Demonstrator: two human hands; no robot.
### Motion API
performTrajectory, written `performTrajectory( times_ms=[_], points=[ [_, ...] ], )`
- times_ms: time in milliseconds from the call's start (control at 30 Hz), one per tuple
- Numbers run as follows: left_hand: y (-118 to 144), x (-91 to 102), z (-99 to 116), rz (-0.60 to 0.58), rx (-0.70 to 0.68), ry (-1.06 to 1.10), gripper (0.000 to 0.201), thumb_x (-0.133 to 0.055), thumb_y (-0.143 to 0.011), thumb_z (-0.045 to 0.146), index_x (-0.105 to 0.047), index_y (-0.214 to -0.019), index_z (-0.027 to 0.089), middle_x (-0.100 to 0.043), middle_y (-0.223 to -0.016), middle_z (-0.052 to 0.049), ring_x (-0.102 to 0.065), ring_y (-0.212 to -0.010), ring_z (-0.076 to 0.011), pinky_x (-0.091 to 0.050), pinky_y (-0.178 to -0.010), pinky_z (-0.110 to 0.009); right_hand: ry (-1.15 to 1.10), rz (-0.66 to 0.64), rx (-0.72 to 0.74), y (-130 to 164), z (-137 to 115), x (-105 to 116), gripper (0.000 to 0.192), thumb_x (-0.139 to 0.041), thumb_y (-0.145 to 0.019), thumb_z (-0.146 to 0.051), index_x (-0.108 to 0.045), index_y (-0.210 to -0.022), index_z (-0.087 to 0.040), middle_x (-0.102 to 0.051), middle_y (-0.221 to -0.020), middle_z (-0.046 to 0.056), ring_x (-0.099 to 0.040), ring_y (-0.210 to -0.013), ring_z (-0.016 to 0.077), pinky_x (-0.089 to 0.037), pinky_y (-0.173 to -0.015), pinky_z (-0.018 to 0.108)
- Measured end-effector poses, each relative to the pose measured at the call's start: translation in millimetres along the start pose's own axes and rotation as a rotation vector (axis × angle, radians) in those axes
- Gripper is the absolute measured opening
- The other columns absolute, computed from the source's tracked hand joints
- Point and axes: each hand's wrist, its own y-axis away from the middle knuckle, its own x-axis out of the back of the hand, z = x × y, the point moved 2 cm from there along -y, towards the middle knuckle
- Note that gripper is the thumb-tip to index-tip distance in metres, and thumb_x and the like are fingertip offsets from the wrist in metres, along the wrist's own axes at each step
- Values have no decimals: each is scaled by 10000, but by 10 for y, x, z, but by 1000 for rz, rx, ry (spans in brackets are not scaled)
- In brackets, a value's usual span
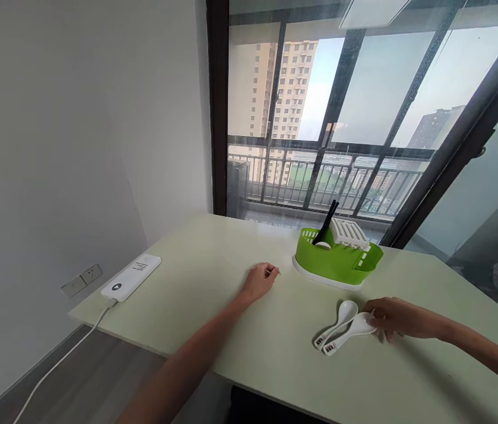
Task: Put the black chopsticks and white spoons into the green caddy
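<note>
Two white spoons lie side by side on the pale table (275, 347), handles toward me, with printed labels at the handle ends. My right hand (392, 317) has its fingers closed at the bowl of the nearer spoon (357, 327), which partly hides that bowl. The other spoon (346, 311) lies just left of it. My left hand (261, 280) rests on the table with curled fingers, and I see nothing in it. Beyond both hands stands a green basket (332, 262) on a white base, holding black chopsticks (327, 221) and a white slotted piece (348, 232).
At the table's left edge lies a white power strip or charger-like device (132, 277) with a white cable (65, 360) hanging down. A wall with sockets (91, 274) borders the left side. A large glass door (310, 194) stands behind the table.
</note>
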Motion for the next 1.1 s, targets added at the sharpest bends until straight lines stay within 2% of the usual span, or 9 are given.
performTrajectory(
  times_ms=[133, 300, 400, 500, 633, 733, 800, 900, 1100],
  points=[
    [-1, 2, 3, 1, 1, -3, 286, -531, -952, 383, -731, -882, 191, -759, -880, -46, -687, -776, -171, -512, -732, -272, -82, -42, -21, 81, -86, 4, 517, -576, -834, -663, -683, -984, -180, -798, -914, 106, -740, -700, 222, -464, -576, 270],
    [2, 7, 11, 0, 2, -5, 289, -527, -955, 381, -732, -892, 188, -763, -878, -49, -688, -779, -172, -513, -738, -274, -18, -15, 43, 280, -390, 196, 503, -554, -883, -640, -715, -966, -171, -785, -860, 96, -704, -653, 189, -476, -592, 267],
    [-1, 8, 14, 0, -1, -4, 284, -526, -954, 376, -732, -892, 190, -766, -895, -51, -690, -785, -173, -513, -740, -276, 120, 123, 88, 420, -689, 381, 495, -476, -941, -613, -740, -965, -195, -756, -734, 66, -686, -613, 186, -476, -598, 273],
    [-3, 11, 13, 0, -8, -1, 278, -531, -948, 377, -729, -887, 192, -767, -906, -53, -690, -790, -175, -511, -738, -275, 277, 378, 48, 551, -1040, 591, 464, -421, -979, -563, -742, -1061, -237, -736, -665, 48, -692, -602, 212, -467, -585, 292],
    [-1, 17, 0, 1, -14, 4, 273, -532, -944, 377, -725, -884, 193, -762, -884, -50, -690, -790, -175, -509, -733, -270, 551, 847, -108, 695, -1554, 850, 417, -389, -999, -479, -731, -1147, -292, -796, -881, 72, -706, -675, 265, -361, -480, 291],
    [-2, 14, -18, 2, -15, 8, 284, -534, -944, 396, -722, -885, 193, -758, -867, -47, -688, -777, -173, -507, -720, -266, 671, 1063, -105, 717, -1903, 971, 426, -374, -1012, -438, -718, -1201, -274, -803, -1011, 76, -714, -764, 289, -304, -475, 285],
    [-7, 7, -29, 2, -14, 13, 292, -529, -946, 405, -719, -885, 192, -758, -864, -47, -687, -764, -170, -507, -710, -265, 715, 1137, -80, 680, -2072, 1029, 426, -369, -1027, -423, -708, -1231, -262, -801, -1060, 73, -716, -795, 281, -294, -496, 281],
    [-15, -5, -39, 5, -9, 21, 287, -528, -944, 402, -714, -887, 191, -756, -859, -47, -687, -754, -168, -507, -705, -264, 795, 1169, -82, 568, -2218, 1099, 431, -347, -1051, -396, -699, -1256, -255, -794, -1098, 80, -709, -791, 277, -301, -535, 293],
    [-5, -10, -13, -5, -14, 32, 285, -524, -943, 396, -711, -885, 190, -756, -848, -48, -685, -747, -171, -508, -699, -267, 919, 1156, -103, 298, -2243, 1251, 482, -289, -1061, -334, -718, -1228, -190, -779, -1092, 141, -704, -768, 299, -329, -578, 316]
  ],
)
